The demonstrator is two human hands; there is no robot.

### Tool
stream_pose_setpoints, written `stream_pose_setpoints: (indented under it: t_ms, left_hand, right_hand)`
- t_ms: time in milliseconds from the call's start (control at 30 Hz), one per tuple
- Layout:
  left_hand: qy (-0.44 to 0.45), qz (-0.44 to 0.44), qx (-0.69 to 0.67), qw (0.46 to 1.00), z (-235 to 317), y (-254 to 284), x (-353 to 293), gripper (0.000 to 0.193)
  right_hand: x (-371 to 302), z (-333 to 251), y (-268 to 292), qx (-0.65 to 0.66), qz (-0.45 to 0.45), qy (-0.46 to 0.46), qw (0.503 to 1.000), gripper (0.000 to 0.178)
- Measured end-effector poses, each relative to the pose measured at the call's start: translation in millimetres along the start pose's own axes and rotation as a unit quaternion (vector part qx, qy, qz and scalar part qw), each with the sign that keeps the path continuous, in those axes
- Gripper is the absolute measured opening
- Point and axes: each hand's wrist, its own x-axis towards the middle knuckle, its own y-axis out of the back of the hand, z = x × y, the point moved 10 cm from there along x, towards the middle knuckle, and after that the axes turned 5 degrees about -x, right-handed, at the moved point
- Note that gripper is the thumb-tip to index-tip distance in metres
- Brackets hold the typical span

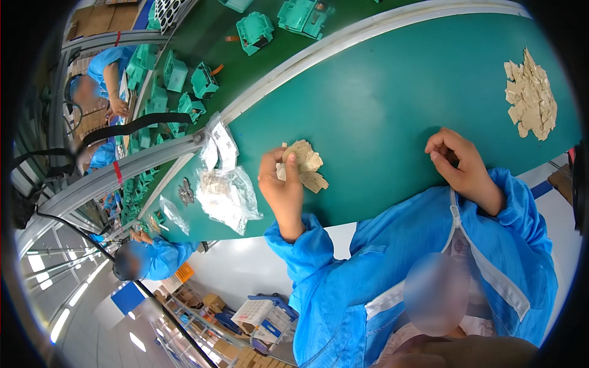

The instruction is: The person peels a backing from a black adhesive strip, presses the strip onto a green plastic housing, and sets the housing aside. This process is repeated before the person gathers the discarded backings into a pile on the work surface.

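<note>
My left hand (282, 184) is over the left part of the green tabletop, its thumb and fingers closed on thin beige pieces (311, 161). They look flat, like flakes or chips, and several fan out past my thumb; some may rest on the table. To the right, my right hand (457, 162) hovers at the near part of the table with its fingers curled in. No object shows in it, though its palm is in shadow. A larger heap of the same beige pieces (531, 97) lies at the far right.
Left of my left hand are a clear plastic bag of pale pieces (228, 199), a labelled clear bag (222, 146) and small dark parts (186, 191). Beyond a white rail (368, 37), green plastic housings (254, 32) sit on a belt. Co-workers in blue (162, 257) work at left.
</note>
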Motion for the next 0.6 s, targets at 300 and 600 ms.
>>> stream_pose_setpoints:
  t_ms: [300,600]
  left_hand:
    - [-0.025,0.030,0.024,0.999,29,11,-16,0.010]
    - [0.057,-0.167,-0.356,0.917,86,-89,-54,0.008]
  right_hand:
    - [1,-7,1,-0.026,-0.007,0.000,1.000,0.010]
    - [3,-112,-3,-0.178,0.094,0.309,0.930,0.010]
